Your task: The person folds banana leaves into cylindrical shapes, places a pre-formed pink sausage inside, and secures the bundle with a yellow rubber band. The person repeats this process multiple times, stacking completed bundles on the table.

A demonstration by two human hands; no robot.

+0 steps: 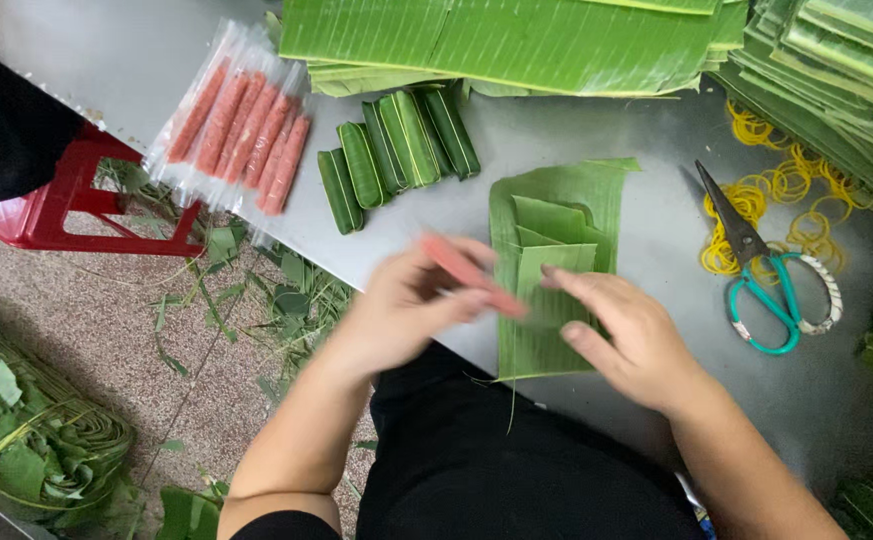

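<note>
The left hand (pixel 401 305) has its grip closed around a pink sausage stick (pixel 471 275), holding it slantwise just above the near edge of a cut banana leaf sheet (pixel 556 210) that lies flat on the grey metal worktop (pixel 646 240). The right hand (pixel 631 335) rests on the same leaf with its grip wide, fingers (pixel 581 285) spread and pressing the smaller leaf pieces stacked on top; it holds nothing. Both hands are slightly blurred. Beyond the leaf, a row of finished green leaf-wrapped rolls (pixel 396 150) lies side by side, and to their left sits a clear pack of sausage sticks (pixel 241 125) partly over the worktop's edge. To the right, teal-handled scissors (pixel 766 270) rest on a scatter of yellow rubber bands (pixel 786 185). Large banana leaves (pixel 516 40) are piled along the far side. A red plastic stool (pixel 76 205) stands on the speckled floor (pixel 86 310) among leaf scraps.
</note>
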